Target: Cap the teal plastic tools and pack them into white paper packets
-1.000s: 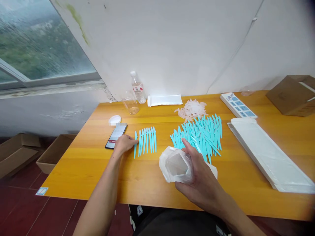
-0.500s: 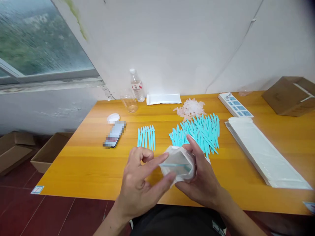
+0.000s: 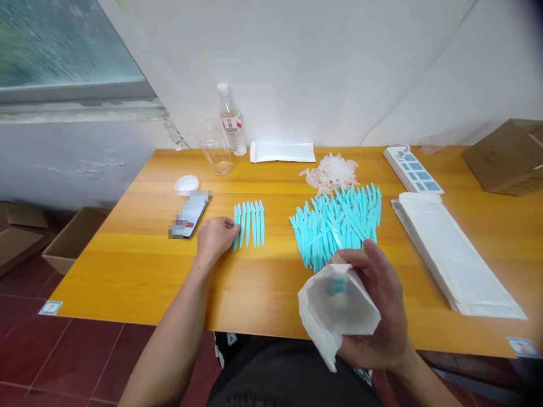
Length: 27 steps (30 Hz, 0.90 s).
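My left hand (image 3: 217, 240) is at the left end of a short row of turquoise eyebrow razors (image 3: 253, 225). Its thumb and fingers close on the outermost razor (image 3: 235, 217), which lies on the table. My right hand (image 3: 377, 316) grips a white padded mailer bag (image 3: 316, 302) from its right side, above the table's front part. The bag's mouth gapes toward me, and small turquoise ends (image 3: 339, 285) show deep inside. Just beyond the bag spreads a large heap of the same razors (image 3: 339, 226). Behind this heap lies a pile of small clear pinkish pieces (image 3: 333, 172).
On the left are a phone (image 3: 189, 217), a white lid (image 3: 186, 184), a clear jar (image 3: 216, 155) and a water bottle (image 3: 233, 127). A folded white bag (image 3: 283, 152) lies by the wall. To the right are stacked white bags (image 3: 456, 254), a power strip (image 3: 413, 169) and a cardboard box (image 3: 507, 158).
My left hand has left the bag's mouth and moved left and away from me to the row of razors. My right hand has shifted right with the bag, its mouth now wider. The view has shifted.
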### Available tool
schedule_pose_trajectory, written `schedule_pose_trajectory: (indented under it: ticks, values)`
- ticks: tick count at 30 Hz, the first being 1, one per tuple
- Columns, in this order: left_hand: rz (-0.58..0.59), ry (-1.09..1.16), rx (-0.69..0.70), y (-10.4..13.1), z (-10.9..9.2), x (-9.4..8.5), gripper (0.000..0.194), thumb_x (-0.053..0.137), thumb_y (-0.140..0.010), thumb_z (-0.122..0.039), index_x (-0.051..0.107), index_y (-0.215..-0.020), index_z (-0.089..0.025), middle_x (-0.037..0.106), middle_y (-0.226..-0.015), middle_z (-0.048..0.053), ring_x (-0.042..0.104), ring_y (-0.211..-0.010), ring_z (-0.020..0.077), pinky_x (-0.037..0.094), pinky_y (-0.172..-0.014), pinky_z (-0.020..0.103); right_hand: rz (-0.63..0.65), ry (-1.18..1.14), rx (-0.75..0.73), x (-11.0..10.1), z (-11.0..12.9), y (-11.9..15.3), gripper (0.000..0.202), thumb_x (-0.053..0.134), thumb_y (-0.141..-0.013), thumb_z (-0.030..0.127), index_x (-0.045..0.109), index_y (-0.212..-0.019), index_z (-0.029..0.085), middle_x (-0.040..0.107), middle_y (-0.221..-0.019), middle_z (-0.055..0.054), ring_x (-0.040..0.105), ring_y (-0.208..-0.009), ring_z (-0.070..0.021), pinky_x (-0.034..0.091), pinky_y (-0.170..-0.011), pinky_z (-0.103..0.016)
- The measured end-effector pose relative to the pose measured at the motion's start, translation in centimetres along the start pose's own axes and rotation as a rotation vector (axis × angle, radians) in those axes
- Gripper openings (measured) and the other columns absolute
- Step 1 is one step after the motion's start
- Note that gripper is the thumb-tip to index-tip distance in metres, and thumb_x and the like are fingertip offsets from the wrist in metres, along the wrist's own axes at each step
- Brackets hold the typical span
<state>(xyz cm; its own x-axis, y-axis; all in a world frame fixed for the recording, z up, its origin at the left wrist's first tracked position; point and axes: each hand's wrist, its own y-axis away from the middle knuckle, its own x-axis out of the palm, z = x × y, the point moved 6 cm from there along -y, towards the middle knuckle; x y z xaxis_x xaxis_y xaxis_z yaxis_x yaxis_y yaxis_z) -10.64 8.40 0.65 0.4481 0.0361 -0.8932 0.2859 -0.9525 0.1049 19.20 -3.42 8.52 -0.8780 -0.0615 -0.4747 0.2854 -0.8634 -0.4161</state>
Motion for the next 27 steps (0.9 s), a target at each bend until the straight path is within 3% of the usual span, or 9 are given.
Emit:
schedule_pose_trajectory:
  ticks: [5, 9, 12, 14, 17, 20, 22, 24, 27]
  values:
    - [0.08, 0.214, -0.071, 0.4, 0.9, -0.8, 0.02, 0.065, -0.075, -0.032, 0.068, -0.068, -0.014, 0.063, -0.058, 0.003, 0.058, -0.059, 0.0159, 0.039, -0.057, 0.024, 0.003, -0.007, 0.017, 0.4, 0.3, -0.9, 0.107, 0.073, -0.075, 0.023, 0.005, -0.158, 0.029, 0.044, -0.128, -0.014, 0.055, -0.109, -0.0325, 0.048, -0.095, -0.055]
    - [-0.062, 0.617, 0.024, 5.1, -0.5, -4.5, 0.023, 0.063, -0.084, -0.038, 0.064, -0.087, -0.015, 0.067, -0.072, 0.003, 0.06, -0.06, 0.0147, 0.047, -0.058, 0.026, 0.079, 0.035, 0.054, 1.3, -0.2, -1.5, 0.109, 0.069, -0.072, 0.016, 0.003, -0.157, 0.029, 0.045, -0.13, -0.013, 0.053, -0.113, -0.0312, 0.047, -0.098, -0.053]
    - [-0.343, 0.94, 0.168, 10.7, -2.6, -8.5, 0.011, 0.068, -0.084, -0.029, 0.065, -0.084, -0.019, 0.059, -0.067, -0.001, 0.055, -0.06, 0.0134, 0.044, -0.055, 0.025, 0.095, 0.097, 0.056, 1.9, -0.5, -1.9, 0.111, 0.066, -0.067, 0.012, 0.002, -0.157, 0.027, 0.045, -0.132, -0.012, 0.05, -0.116, -0.0313, 0.045, -0.1, -0.053]
    - [-0.42, 0.939, 0.297, 13.8, -4.9, -10.0, 0.004, 0.07, -0.082, -0.021, 0.068, -0.086, -0.022, 0.059, -0.074, 0.0, 0.055, -0.068, 0.0145, 0.045, -0.058, 0.025, 0.094, 0.128, 0.048, 2.2, -0.5, -2.1, 0.112, 0.065, -0.066, 0.011, 0.001, -0.157, 0.025, 0.045, -0.132, -0.013, 0.048, -0.119, -0.0318, 0.042, -0.103, -0.053]
    - [-0.226, 0.711, 0.528, 15.7, -9.0, -9.3, 0.017, 0.071, -0.081, -0.016, 0.073, -0.093, -0.026, 0.058, -0.078, 0.001, 0.055, -0.073, 0.0149, 0.046, -0.062, 0.025, 0.103, 0.125, 0.031, 2.6, -0.4, -2.2, 0.111, 0.064, -0.066, 0.012, 0.0, -0.156, 0.023, 0.044, -0.134, -0.013, 0.047, -0.121, -0.0316, 0.042, -0.103, -0.052]
    - [0.006, 0.577, 0.582, 13.8, -9.4, -7.0, 0.029, 0.071, -0.082, -0.032, 0.072, -0.11, -0.028, 0.058, -0.084, 0.004, 0.056, -0.078, 0.017, 0.049, -0.069, 0.028, 0.125, 0.113, 0.034, 2.5, -0.5, -2.0, 0.111, 0.064, -0.066, 0.013, -0.001, -0.156, 0.023, 0.044, -0.134, -0.013, 0.047, -0.121, -0.0312, 0.042, -0.103, -0.051]
    - [-0.084, 0.568, 0.437, 10.5, -6.8, -6.1, 0.033, 0.063, -0.085, -0.045, 0.072, -0.11, -0.024, 0.06, -0.083, 0.004, 0.055, -0.074, 0.0172, 0.049, -0.069, 0.03, 0.153, 0.121, 0.052, 2.4, -0.8, -1.7, 0.111, 0.063, -0.066, 0.012, 0.0, -0.156, 0.022, 0.044, -0.134, -0.014, 0.045, -0.123, -0.0315, 0.04, -0.105, -0.052]
    - [-0.228, 0.417, 0.174, 6.7, -3.3, -4.8, 0.033, 0.058, -0.087, -0.05, 0.072, -0.094, -0.021, 0.062, -0.077, 0.004, 0.056, -0.068, 0.0172, 0.045, -0.064, 0.03, 0.194, 0.143, 0.056, 2.4, -1.1, -1.5, 0.109, 0.063, -0.065, 0.011, 0.002, -0.155, 0.022, 0.043, -0.136, -0.015, 0.042, -0.127, -0.0331, 0.036, -0.107, -0.055]
    - [-0.107, 0.071, -0.002, 2.2, -0.4, -1.2, 0.034, 0.06, -0.08, -0.054, 0.073, -0.082, -0.022, 0.071, -0.08, 0.006, 0.063, -0.074, 0.0236, 0.043, -0.066, 0.033, 0.279, 0.175, 0.052, 2.9, -1.4, -1.3, 0.108, 0.062, -0.064, 0.011, 0.003, -0.154, 0.022, 0.043, -0.137, -0.015, 0.041, -0.126, -0.0345, 0.034, -0.106, -0.058]
